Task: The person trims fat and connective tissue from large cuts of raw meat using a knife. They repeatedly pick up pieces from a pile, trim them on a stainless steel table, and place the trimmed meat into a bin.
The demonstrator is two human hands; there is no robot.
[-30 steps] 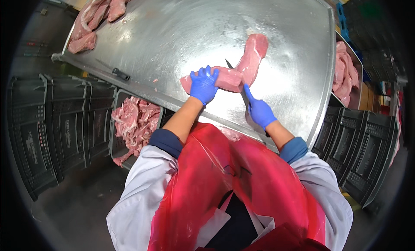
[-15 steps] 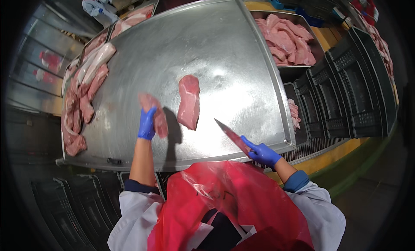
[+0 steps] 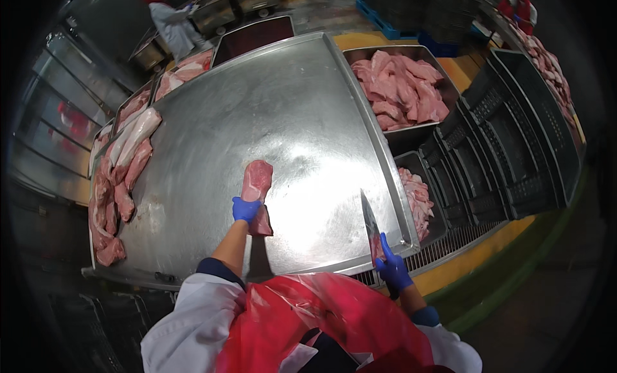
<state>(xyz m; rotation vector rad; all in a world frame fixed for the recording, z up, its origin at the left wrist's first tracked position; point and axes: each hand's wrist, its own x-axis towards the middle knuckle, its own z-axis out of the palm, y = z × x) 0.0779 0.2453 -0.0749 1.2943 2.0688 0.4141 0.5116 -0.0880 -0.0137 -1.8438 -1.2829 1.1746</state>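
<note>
My left hand [image 3: 246, 209], in a blue glove, is closed on a pink piece of meat [image 3: 258, 179] above the middle of the metal table [image 3: 308, 97]. The lower end of another piece of meat [image 3: 261, 223] shows just below it; the held piece seems to overlap it, and I cannot tell whether they touch. My right hand [image 3: 393, 271], also gloved in blue, grips a knife [image 3: 371, 222] near the table's right front corner. The blade points away from me, tilted a little left.
Long meat strips [image 3: 122, 174] lie along the table's left edge. Beyond the right edge stand a metal bin of meat [image 3: 405, 90], a crate of trimmings [image 3: 416, 199] and dark plastic crates [image 3: 514, 129]. A person in a white coat [image 3: 177, 29] is at the far left.
My left hand has brought its piece of meat right, over the one on the table. My right hand has turned the knife more upright, over the table's right side. The view has shifted.
</note>
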